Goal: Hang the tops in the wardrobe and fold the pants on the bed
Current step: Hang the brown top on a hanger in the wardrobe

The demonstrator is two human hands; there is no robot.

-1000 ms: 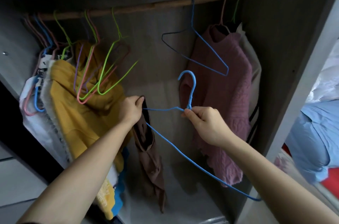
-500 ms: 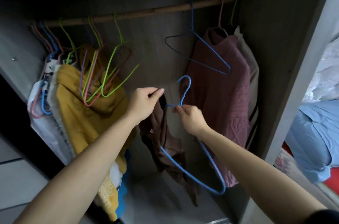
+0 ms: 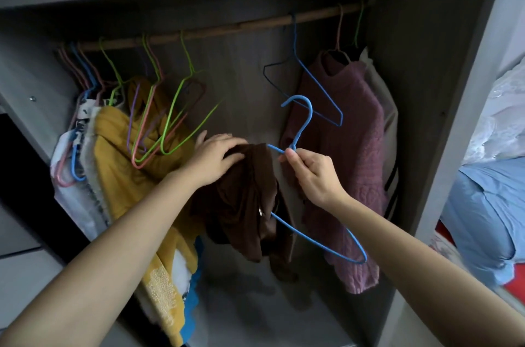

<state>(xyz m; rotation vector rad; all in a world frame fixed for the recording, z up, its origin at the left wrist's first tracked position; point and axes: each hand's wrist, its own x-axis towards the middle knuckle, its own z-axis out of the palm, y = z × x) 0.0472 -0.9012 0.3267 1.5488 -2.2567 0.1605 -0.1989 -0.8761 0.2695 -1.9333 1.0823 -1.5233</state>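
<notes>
Brown soft top, bunched over one shoulder of a thin blue wire hanger, well below the brown wooden rail, under its bare middle stretch. Grasped at its upper edge by the curled fingers of the left hand. Hanger neck pinched by the right hand, just under the hook. Long axis of the hanger tilted, free end down and away from the rail; hook pointing up toward it, right hand the nearer. Probably still to dress the other shoulder, then to lift. Under the right part of the rail, an empty dark blue wire hanger and a pink knitted sweater, close to the path. Under the left part, green wire hangers over a yellow garment.
</notes>
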